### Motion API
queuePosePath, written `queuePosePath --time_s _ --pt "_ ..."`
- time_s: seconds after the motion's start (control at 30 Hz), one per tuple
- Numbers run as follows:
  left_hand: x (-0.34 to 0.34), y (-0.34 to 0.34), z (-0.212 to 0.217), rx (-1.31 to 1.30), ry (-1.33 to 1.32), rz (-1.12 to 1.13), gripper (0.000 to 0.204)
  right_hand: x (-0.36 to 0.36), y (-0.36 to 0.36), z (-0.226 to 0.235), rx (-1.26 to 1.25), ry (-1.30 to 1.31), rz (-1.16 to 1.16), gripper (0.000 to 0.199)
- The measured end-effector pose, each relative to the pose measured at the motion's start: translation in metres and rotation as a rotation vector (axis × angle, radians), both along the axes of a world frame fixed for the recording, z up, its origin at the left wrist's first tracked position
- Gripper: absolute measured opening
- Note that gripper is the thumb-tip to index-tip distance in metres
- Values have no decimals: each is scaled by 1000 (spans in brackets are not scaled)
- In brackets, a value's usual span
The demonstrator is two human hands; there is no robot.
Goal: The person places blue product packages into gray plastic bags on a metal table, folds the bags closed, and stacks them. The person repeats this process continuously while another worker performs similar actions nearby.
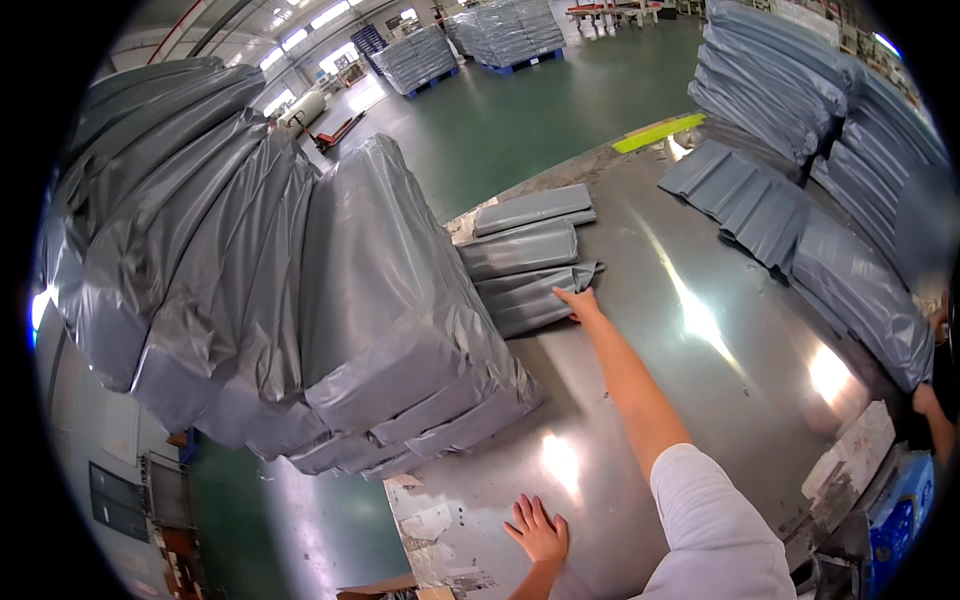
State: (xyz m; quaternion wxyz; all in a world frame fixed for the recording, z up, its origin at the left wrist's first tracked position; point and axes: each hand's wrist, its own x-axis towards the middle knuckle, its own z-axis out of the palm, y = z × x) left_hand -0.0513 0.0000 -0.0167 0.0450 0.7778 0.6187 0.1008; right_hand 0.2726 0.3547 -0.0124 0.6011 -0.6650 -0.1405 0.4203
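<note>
Right hand: my right hand (577,304) is reaching across and touching the right end of the nearest folded grey plastic bundle (525,300); whether my fingers are closing on it, I cannot tell.
Left hand: my left hand (540,538) is resting on the shiny silver metal tabletop (620,480), fingers spreading, gripping nothing.
Folded bundles: the nearest is lying just right of the tall stack; a smooth grey plastic bundle (520,249) and a flat grey plastic bundle (530,211) are lying behind it.
Tall stack: a large pile of glossy grey plastic bundles (370,290) is towering on the left.
Right side: a row of overlapping grey plastic bundles (745,208) is lying near another person's hand (935,410).
Far edge: a yellow-green strip (658,133) is lining the table.
</note>
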Motion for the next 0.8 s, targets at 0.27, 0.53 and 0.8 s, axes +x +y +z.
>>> queuePosePath --time_s 0.27,0.53,0.8 --pt "13 12 -2 -4 0 -65 54 -7 -10 -4 75 -409 -202 41" --pt "4 -5 -2 61 -17 -24 52 42 -284 59 -45 -934 161 37" --pt "-21 19 -25 -288 -97 -93 71 -3 -480 80 364 -1762 718 33"
